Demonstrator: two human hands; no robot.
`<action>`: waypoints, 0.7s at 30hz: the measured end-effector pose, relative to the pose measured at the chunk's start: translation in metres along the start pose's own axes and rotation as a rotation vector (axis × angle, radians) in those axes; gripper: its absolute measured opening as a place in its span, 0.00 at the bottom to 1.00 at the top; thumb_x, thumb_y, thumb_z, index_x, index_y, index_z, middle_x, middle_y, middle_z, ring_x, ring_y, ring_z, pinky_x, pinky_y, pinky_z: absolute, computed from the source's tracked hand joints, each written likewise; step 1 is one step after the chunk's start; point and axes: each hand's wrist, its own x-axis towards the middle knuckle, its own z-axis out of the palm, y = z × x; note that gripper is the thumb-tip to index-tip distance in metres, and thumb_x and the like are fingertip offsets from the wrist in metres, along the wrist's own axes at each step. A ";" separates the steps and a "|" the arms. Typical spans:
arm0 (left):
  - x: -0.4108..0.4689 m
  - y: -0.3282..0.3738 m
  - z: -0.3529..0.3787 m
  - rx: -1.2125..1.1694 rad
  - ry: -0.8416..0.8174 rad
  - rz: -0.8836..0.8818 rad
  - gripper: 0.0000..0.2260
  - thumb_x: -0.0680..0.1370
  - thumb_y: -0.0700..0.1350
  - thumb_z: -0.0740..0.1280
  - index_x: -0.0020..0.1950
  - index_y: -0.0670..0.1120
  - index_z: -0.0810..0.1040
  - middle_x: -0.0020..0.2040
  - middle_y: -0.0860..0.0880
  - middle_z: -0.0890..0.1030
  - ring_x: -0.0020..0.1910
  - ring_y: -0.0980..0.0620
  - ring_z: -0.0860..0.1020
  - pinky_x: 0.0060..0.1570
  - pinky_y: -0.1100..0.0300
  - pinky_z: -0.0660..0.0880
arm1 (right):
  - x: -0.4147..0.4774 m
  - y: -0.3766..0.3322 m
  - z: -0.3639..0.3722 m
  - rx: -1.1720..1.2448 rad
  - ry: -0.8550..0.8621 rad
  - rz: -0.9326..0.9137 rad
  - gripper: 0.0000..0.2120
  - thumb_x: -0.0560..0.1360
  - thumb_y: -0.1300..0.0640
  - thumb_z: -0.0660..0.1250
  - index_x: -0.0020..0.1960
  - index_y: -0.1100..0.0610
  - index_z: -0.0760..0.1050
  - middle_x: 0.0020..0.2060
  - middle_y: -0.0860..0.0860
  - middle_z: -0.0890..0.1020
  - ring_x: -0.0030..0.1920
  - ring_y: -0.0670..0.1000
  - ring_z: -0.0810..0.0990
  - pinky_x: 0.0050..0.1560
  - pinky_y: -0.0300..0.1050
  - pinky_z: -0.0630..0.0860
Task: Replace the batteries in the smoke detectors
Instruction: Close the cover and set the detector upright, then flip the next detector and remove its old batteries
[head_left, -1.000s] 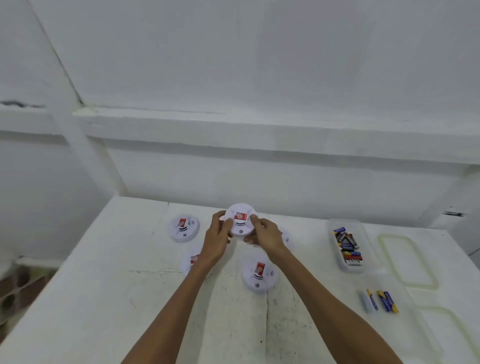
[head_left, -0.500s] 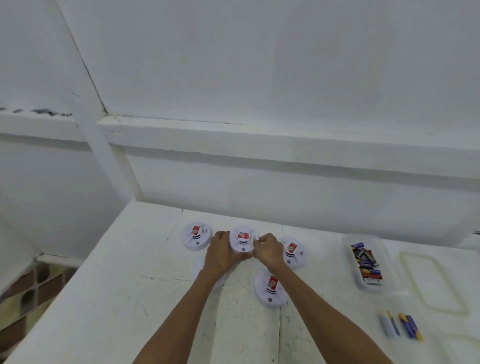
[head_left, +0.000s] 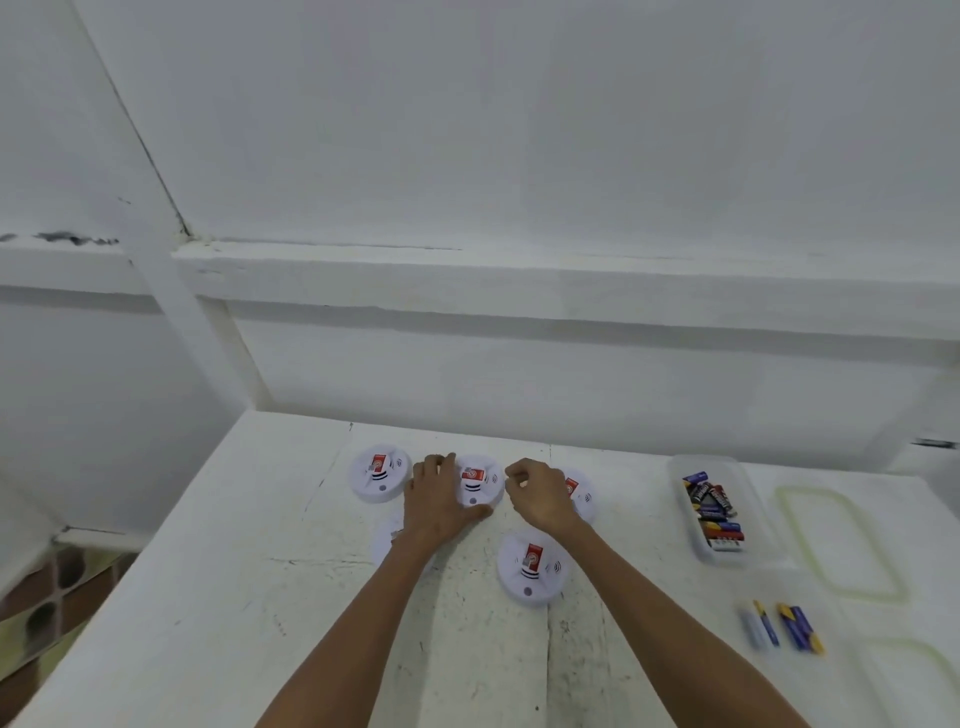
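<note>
Our left hand (head_left: 439, 501) grips the middle smoke detector (head_left: 479, 483) on the worktop (head_left: 208, 571) | right hand (head_left: 540, 498) curled, empty, beside it

Five round white smoke detectors are counted in the lower middle of the frame:
- a left smoke detector (head_left: 379, 474)
- a middle smoke detector (head_left: 480, 480)
- a right smoke detector (head_left: 583, 499), half hidden
- a near smoke detector (head_left: 532, 566)
- a fifth smoke detector (head_left: 385, 538), largely covered by a wrist

Two hands are counted, the left hand (head_left: 434, 506) and the right hand (head_left: 537, 496). One clear tub (head_left: 748, 504) is seen at the right; its heaped batteries (head_left: 711, 512) cannot be numbered. Four loose batteries (head_left: 782, 626), blurred, are made out at the lower right. One green-rimmed lid (head_left: 841, 545) is counted, and part of a second green rim (head_left: 914, 647) is seen.
</note>
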 end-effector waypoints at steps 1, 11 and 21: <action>-0.001 0.006 -0.001 -0.010 0.021 0.043 0.45 0.66 0.67 0.76 0.76 0.47 0.66 0.71 0.47 0.70 0.70 0.45 0.67 0.66 0.50 0.66 | -0.002 0.001 -0.005 0.002 0.018 -0.026 0.11 0.79 0.59 0.64 0.59 0.59 0.80 0.53 0.52 0.84 0.48 0.53 0.84 0.52 0.46 0.81; 0.005 0.067 0.005 -0.162 -0.174 0.248 0.40 0.73 0.56 0.77 0.79 0.47 0.63 0.75 0.46 0.68 0.74 0.45 0.64 0.69 0.52 0.65 | -0.019 0.047 -0.050 -0.097 0.228 -0.058 0.13 0.76 0.62 0.65 0.60 0.56 0.78 0.58 0.54 0.79 0.59 0.55 0.77 0.56 0.45 0.75; -0.012 0.109 0.018 -0.239 -0.363 0.184 0.26 0.74 0.42 0.74 0.69 0.41 0.68 0.60 0.42 0.80 0.56 0.45 0.79 0.56 0.51 0.78 | -0.029 0.092 -0.039 -0.314 -0.003 0.101 0.38 0.73 0.49 0.70 0.78 0.52 0.56 0.71 0.54 0.69 0.71 0.59 0.65 0.66 0.57 0.67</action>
